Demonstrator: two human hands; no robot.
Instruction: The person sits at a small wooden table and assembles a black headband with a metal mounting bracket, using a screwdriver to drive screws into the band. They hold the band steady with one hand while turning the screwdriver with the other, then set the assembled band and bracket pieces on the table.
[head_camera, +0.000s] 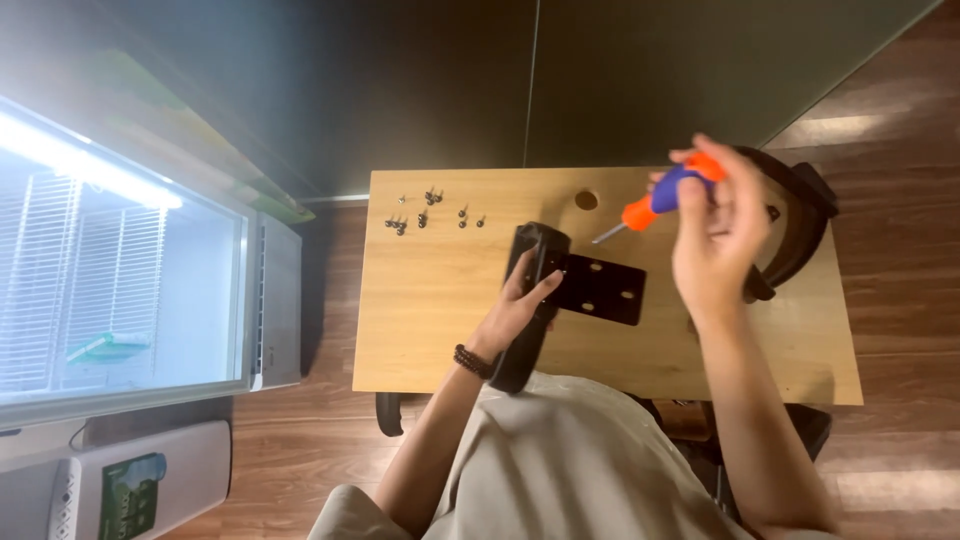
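Note:
My right hand (712, 240) holds an orange and blue screwdriver (660, 198) raised above the wooden table (430, 300), its metal tip pointing down to the left. My left hand (520, 305) grips a long black armrest-like part (530, 300) lying on the table. A flat black metal plate (600, 288) with holes sticks out from that part to the right. Several small dark screws (430, 210) lie scattered near the table's far left corner.
A curved black part (795, 235) lies at the table's far right behind my right hand. A round hole (586, 200) is in the tabletop. A lit white glass-door cabinet (130, 280) stands to the left on the wooden floor.

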